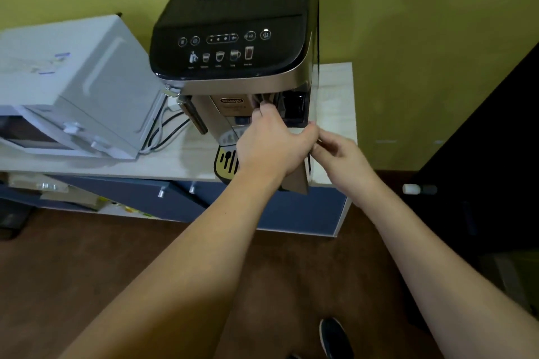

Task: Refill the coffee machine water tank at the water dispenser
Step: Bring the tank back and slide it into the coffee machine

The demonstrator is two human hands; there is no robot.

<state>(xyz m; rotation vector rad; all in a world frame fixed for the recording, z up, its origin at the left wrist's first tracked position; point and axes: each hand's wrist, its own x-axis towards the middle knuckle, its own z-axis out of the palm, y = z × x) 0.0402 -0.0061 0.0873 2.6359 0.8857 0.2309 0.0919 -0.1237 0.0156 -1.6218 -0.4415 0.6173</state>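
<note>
step: pulling water tank [294, 108] from coffee machine [233, 46] | left hand [271, 146] clamped on its front, right hand [338, 157] pinching its edge | tip: draw straight out, level

We count one coffee machine [233, 46], one white microwave [73, 87] and one desk [335, 114]. We count two hands: one left hand [271, 146], one right hand [341, 157]. We count two cabinet handles [161, 192] and one shoe [334, 335].
</note>
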